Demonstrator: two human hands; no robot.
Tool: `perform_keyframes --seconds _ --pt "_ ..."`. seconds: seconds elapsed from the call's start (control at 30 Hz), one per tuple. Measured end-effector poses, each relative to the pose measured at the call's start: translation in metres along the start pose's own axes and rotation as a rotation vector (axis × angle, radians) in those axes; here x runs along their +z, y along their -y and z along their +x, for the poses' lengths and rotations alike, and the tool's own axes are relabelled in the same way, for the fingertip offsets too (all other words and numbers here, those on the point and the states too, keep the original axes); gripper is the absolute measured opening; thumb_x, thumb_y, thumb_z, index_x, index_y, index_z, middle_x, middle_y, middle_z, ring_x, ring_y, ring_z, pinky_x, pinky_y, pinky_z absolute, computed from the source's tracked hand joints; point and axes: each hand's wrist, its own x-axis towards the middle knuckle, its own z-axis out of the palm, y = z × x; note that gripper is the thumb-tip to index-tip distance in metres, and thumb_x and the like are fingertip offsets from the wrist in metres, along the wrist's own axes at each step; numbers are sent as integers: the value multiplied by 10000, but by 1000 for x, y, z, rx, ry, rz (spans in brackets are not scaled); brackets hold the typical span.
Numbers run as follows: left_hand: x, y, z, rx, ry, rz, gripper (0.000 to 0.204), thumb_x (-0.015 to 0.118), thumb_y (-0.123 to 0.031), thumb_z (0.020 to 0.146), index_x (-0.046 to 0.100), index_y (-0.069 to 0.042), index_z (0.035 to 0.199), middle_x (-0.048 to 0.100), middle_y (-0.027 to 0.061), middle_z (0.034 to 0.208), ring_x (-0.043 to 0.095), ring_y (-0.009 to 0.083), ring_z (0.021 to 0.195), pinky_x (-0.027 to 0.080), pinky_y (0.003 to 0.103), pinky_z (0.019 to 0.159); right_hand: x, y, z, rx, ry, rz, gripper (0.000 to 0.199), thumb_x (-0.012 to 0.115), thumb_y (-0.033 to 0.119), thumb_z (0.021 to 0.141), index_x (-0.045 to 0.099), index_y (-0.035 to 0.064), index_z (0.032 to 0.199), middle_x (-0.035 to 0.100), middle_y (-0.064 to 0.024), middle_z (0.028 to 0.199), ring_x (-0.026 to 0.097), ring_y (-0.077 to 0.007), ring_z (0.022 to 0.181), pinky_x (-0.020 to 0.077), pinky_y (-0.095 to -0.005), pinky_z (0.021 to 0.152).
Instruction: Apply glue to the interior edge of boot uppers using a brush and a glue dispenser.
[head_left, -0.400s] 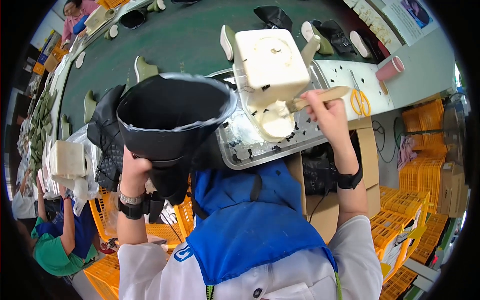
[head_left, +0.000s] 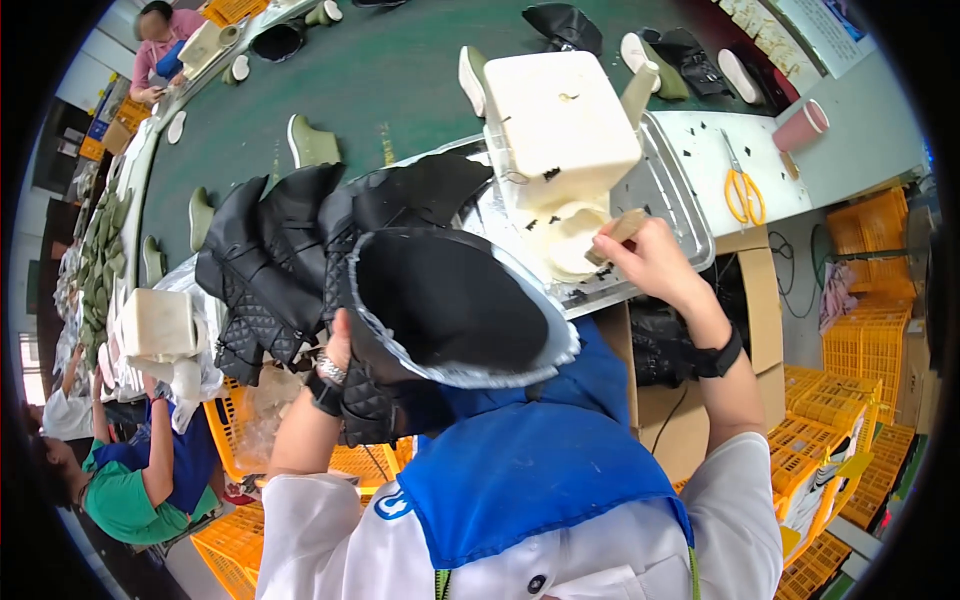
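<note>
My left hand [head_left: 335, 365] clamps the black boot upper [head_left: 450, 300], held above my lap. My right hand [head_left: 650, 262] grips a brush [head_left: 622, 228] loading glue from the tray [head_left: 675, 200]; next I judge brushing the upper's rim.

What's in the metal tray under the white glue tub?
The metal tray holds the white tub, a pool of whitish glue and dark scraps. The right hand dips a brush there. Beneath the tub is hidden.

White tub [head_left: 560, 120] blocks tray [head_left: 672, 190] (right side free)
</note>
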Motion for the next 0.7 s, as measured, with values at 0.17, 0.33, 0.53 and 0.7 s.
perform_keyframes --seconds 0.17,0.33,0.53,0.7 --pt "20 7 -8 2 26 -35 880 446 -739 659 503 21 1099 547 207 1035 531 336 915 438 406 800 -24 3 -4 132 1 145 201 592 164 799 614 -36 818 604 -99 651 550 -150 560 432 -286 530" --pt "30 10 2 -18 108 -83 878 445 -737 662 502 22 1099 547 205 1033 531 335 914 438 406 799 -36 -2 8 171 -96 401 248 577 218 833 622 -26 829 572 -15 628 508 -73 530 390 -217 472" --pt "45 19 7 -49 219 -150 875 443 -736 665 501 22 1098 547 203 1031 531 333 911 439 405 798 -24 63 39 -36 -125 793 246 571 239 843 633 2 863 599 -10 672 512 -42 535 391 -165 459" --pt "44 23 9 -68 284 -216 872 442 -734 667 501 23 1097 548 201 1029 531 332 909 439 405 797 3 95 55 -488 -130 522 205 604 215 795 619 12 770 593 -102 611 572 -196 535 437 -309 507"
